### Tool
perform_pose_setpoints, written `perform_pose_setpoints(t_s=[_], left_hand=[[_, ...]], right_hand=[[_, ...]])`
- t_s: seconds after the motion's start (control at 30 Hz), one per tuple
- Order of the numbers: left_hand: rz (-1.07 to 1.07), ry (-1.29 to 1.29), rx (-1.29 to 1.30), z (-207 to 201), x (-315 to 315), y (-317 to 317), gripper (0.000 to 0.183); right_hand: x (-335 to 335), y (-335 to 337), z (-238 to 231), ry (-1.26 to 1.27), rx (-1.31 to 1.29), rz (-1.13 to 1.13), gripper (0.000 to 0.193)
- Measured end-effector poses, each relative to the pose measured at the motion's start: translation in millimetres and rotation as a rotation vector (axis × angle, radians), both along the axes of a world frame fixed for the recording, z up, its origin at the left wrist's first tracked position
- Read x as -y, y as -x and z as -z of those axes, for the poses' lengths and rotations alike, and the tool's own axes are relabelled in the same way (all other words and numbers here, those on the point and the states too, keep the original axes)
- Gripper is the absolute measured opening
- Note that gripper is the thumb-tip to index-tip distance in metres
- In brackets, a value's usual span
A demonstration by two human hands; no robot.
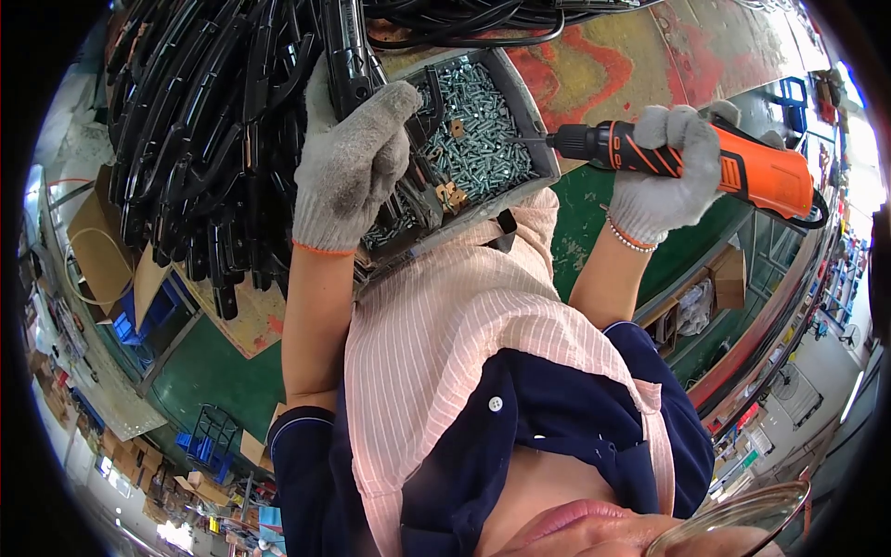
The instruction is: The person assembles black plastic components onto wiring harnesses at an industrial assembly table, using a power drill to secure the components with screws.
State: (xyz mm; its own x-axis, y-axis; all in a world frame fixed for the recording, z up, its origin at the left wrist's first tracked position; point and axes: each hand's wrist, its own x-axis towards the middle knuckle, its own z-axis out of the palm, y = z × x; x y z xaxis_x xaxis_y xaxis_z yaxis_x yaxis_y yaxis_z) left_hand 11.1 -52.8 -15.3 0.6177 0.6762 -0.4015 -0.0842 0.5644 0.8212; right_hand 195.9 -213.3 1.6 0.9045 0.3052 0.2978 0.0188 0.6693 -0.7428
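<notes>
My left hand (357, 162), in a grey-white knit glove, is closed around a long black plastic part (349, 51) that points away from me. Beneath it stands a grey bin (518, 84) holding many small silver screws (478, 130) and a few copper-coloured square pieces (452, 196). On the right, my gloved right hand (670, 167) grips an orange and black electric screwdriver (766, 176). Its thin bit points left, at the bin's right wall; whether it touches the wall I cannot tell. The fingers wrap the tool's body.
A big heap of similar black parts (195, 139) lies left of the bin. Black cables (464, 23) coil along the far side. The worktable (640, 56) has worn red and yellow paint. An open cardboard box (97, 246) is at the left, and a fan (787, 381) at the far right.
</notes>
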Motion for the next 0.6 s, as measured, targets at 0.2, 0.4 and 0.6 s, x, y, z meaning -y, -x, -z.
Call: perform_pose_setpoints(t_s=[0.2,0.4,0.6], left_hand=[[-0.009,0.025,0.018,-6,-1,0,0.087],[-0.015,0.03,0.038,2,1,-2,0.089],[-0.024,0.078,0.069,-3,2,2,0.092]], right_hand=[[0,-11,-17,-0.195,-0.056,-0.161,0.026],[-36,-12,-53,-0.406,-0.132,-0.379,0.015],[-81,-6,-48,-0.471,-0.279,-0.437,0.009]])
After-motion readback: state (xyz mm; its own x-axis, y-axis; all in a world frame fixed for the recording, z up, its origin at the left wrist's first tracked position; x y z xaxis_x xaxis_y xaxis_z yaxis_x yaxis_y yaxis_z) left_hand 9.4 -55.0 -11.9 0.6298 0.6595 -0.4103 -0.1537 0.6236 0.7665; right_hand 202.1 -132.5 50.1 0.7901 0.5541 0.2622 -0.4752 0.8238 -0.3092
